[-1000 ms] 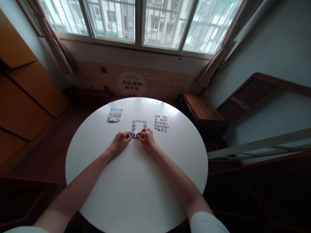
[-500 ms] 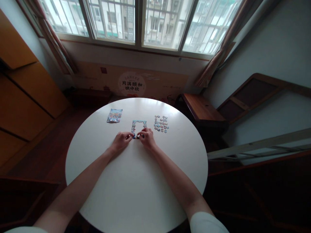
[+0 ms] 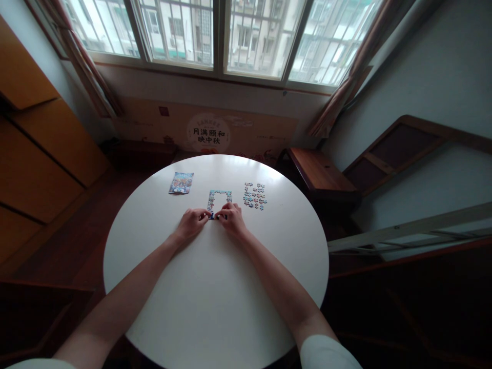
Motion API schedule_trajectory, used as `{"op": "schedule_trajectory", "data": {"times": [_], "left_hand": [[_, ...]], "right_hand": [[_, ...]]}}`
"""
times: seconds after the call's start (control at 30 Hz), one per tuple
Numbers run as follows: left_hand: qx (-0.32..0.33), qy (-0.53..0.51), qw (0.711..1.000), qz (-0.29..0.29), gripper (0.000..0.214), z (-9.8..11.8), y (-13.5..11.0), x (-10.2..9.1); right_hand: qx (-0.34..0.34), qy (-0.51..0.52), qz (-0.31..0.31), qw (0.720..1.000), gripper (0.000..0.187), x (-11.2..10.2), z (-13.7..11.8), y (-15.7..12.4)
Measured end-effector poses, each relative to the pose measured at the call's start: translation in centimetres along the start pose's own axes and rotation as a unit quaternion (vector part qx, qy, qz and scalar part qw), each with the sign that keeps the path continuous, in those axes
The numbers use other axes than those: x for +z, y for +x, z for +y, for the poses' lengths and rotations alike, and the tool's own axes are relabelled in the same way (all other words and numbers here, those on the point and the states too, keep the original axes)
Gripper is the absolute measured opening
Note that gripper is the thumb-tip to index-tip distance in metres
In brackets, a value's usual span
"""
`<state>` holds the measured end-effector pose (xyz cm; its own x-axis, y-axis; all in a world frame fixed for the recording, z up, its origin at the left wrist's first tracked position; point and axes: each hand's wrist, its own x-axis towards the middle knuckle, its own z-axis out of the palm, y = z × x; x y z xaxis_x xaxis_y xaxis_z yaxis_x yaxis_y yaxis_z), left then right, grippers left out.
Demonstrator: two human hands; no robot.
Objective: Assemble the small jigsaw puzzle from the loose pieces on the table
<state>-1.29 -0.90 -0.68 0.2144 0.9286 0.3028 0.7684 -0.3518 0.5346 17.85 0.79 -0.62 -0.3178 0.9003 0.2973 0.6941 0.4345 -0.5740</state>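
A rectangular border of joined jigsaw pieces (image 3: 220, 192) lies on the white table, with its middle bare. My left hand (image 3: 192, 221) is closed, thumb and fingertips pinching the border's near left corner. From the right, my right hand (image 3: 231, 219) reaches over the near right part, its fingers closed on a jigsaw piece in the near edge and hiding most of it. Loose jigsaw pieces (image 3: 256, 195) lie in rows to the right of the border. Left of it rests a colourful picture packet (image 3: 181, 183).
The round white table (image 3: 215, 287) has its curved edge on every side. A wooden bench (image 3: 322, 170) stands beyond its right edge, with windows (image 3: 184, 36) behind. Orange cabinets (image 3: 42, 148) are at the left.
My right hand has shifted slightly left along the border's near edge, toward my left hand. The left hand, loose pieces and packet stay in place.
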Motion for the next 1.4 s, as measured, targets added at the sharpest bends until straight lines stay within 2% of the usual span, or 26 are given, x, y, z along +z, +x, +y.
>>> {"op": "schedule_trajectory", "data": {"times": [0.2,0.43,0.6,0.93,1.4], "left_hand": [[-0.001,0.004,1.000,-0.001,0.020,-0.12,0.04,0.07],[0.009,-0.042,0.999,-0.008,0.027,-0.43,0.15,0.24],[0.039,-0.008,0.999,-0.015,0.027,-0.33,0.09,0.27],[0.043,0.033,0.998,-0.019,0.026,-0.13,0.04,0.28],[0.051,0.039,0.998,-0.018,0.028,0.11,0.05,0.13]], "right_hand": [[0.000,0.004,-0.002,1.000,0.023,-0.03,-0.11,0.04],[0.002,0.012,0.032,0.999,0.023,0.04,0.21,0.04],[-0.008,0.007,0.018,1.000,0.022,0.07,0.21,-0.02],[0.018,-0.003,0.006,1.000,0.022,0.18,0.08,0.17],[-0.020,0.014,0.003,1.000,0.026,-0.14,-0.01,-0.07]]}}
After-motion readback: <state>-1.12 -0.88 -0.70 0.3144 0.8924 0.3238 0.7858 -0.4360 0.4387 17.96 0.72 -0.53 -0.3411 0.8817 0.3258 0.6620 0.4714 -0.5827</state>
